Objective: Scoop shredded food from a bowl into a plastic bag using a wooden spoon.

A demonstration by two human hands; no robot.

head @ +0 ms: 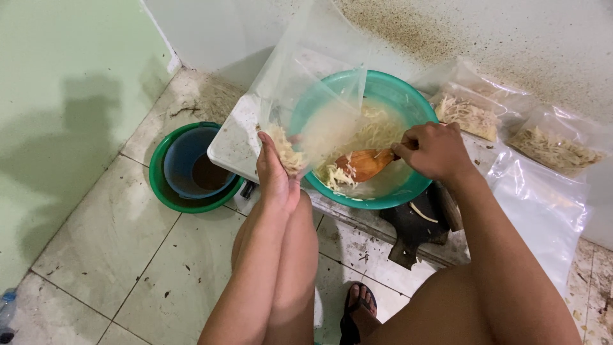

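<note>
L hand [276, 171] fingers closed gripping clear plastic bag [306, 83] w/ shreds, R hand [434, 150] fist-gripping wooden spoon [364, 164] in teal bowl [408, 96] of shredded food.

head-worn view, steeply downward, close

A clear plastic bag [306, 83] stands open over the green bowl's ten o'clock rim, pale shreds in its lower corner; two filled clear bags [469, 115] [555, 147] lie at the bowl's three o'clock, against the wall; an empty clear bag [543, 211] lies flat at four o'clock.
</note>
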